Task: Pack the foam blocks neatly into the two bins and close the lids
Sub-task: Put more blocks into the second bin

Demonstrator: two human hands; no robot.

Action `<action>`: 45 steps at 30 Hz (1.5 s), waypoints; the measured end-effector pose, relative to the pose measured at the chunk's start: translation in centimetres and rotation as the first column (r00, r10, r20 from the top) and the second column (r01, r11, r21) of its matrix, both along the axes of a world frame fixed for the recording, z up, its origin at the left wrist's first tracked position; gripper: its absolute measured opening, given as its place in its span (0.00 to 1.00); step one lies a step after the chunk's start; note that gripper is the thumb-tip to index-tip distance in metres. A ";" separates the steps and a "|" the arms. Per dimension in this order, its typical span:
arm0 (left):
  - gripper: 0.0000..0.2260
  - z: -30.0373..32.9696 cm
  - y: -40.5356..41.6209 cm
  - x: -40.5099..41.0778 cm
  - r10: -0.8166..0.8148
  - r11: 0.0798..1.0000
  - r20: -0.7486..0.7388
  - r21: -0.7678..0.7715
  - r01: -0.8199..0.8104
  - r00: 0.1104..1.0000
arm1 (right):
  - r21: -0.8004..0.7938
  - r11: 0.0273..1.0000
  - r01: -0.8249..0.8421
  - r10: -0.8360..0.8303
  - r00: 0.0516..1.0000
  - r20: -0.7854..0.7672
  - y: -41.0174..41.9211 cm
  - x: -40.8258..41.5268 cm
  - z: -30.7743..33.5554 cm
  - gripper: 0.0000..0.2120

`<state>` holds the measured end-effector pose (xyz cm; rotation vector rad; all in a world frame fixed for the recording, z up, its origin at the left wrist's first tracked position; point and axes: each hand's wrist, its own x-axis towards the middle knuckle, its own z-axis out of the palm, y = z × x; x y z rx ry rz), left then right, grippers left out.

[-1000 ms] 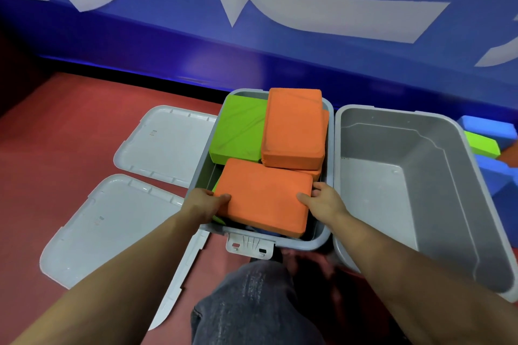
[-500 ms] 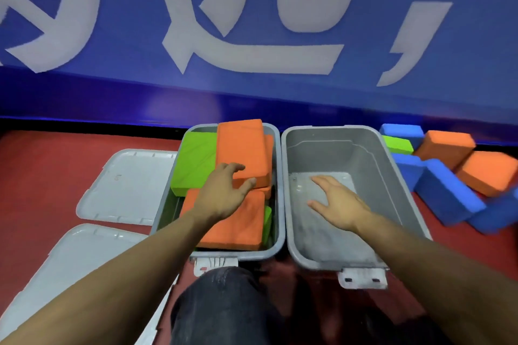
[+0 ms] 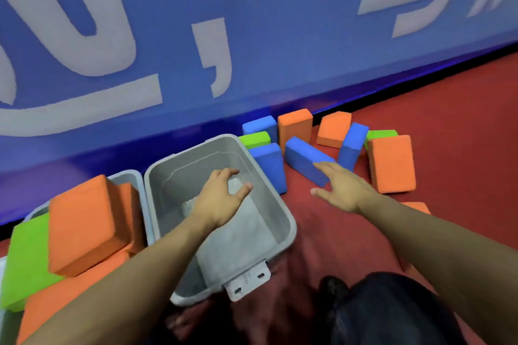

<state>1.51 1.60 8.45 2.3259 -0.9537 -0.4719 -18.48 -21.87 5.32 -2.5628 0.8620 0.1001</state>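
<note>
**A:** Orange and green foam on the far left, heaped in the left bin (image 3: pixel 134 176) — that top orange block (image 3: pixel 81 224) sits tilted and well proud of the rim. My worry: a lid won't shut over a pile like that unless it gets re-laid flat.

**B:** Agreed. Middle of the picture now, the grey right bin (image 3: pixel 283 221) looks empty, and the left hand (image 3: pixel 221 202) hovers over it, fingers loosely curled and spread, holding nothing.

**A:** And the right hand (image 3: pixel 344 190) is out past the rim, fingers open and flat, fingertips at the near end of a long blue block (image 3: pixel 305 159). No grasp yet, as far as I can tell.

**B:** Risk there? Foam's soft; a one-handed pinch at the end could let it sag or swing into the blue block (image 3: pixel 269 168) leaning against the bin.

**A:** The loose blocks (image 3: pixel 391 164) lie scattered on the red floor by the wall, several on edge — easy to topple.

**B:** Any writing?

**A:** Big pale characters on the blue wall (image 3: pixel 252 45), one comma-like stroke; too blurred and cropped to read. No lids in view.
</note>
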 end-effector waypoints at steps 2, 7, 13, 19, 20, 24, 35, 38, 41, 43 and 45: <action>0.26 -1.3 -3.8 -1.6 -0.047 0.999 -0.014 0.023 0.047 0.999 | 0.026 0.996 0.085 -0.084 0.996 -0.015 -3.4 -3.3 -1.5 0.39; 0.28 -5.5 -12.5 -3.7 -0.091 0.991 -0.032 0.097 0.094 0.995 | 0.100 0.959 0.265 -0.257 0.963 -0.085 -10.1 -10.2 -6.8 0.43; 0.31 -11.8 -21.6 -3.4 -0.087 0.981 0.016 0.178 0.083 0.996 | 0.142 0.826 0.545 -0.505 0.829 -0.242 -15.3 -16.6 -14.8 0.47; 0.35 -17.7 -27.6 0.7 -0.098 0.965 0.131 0.255 0.062 0.986 | 0.118 0.663 0.739 -0.643 0.644 -0.415 -18.1 -19.3 -22.3 0.51; 0.36 -18.4 -28.2 1.6 -0.094 0.961 0.152 0.274 0.049 0.984 | 0.107 0.639 0.761 -0.658 0.614 -0.437 -18.5 -19.7 -23.5 0.51; 0.37 -21.0 -30.1 4.4 -0.117 0.934 0.253 0.356 0.020 0.960 | 0.050 0.551 0.833 -0.712 0.500 -0.492 -19.2 -21.2 -27.6 0.54; 0.32 -23.9 -30.2 6.5 -0.238 0.908 0.524 0.420 -0.005 0.818 | -0.149 0.463 0.874 -0.805 0.344 -0.483 -18.3 -19.5 -31.0 0.60; 0.28 -24.4 -29.8 6.3 -0.394 0.894 0.535 0.412 0.177 0.748 | -0.091 0.440 0.893 -0.791 0.338 -0.509 -17.9 -18.9 -31.2 0.62; 0.30 -24.2 -30.0 5.4 -0.451 0.868 0.510 0.442 0.228 0.732 | -0.108 0.408 0.907 -0.816 0.309 -0.488 -17.4 -18.4 -31.3 0.62; 0.31 -23.9 -30.1 4.9 -0.467 0.847 0.531 0.498 0.185 0.707 | -0.122 0.403 0.907 -0.820 0.299 -0.488 -17.0 -18.2 -31.3 0.62; 0.33 -23.4 -29.9 4.4 -0.453 0.858 0.562 0.487 0.165 0.693 | -0.153 0.403 0.902 -0.840 0.298 -0.454 -16.5 -18.1 -31.4 0.62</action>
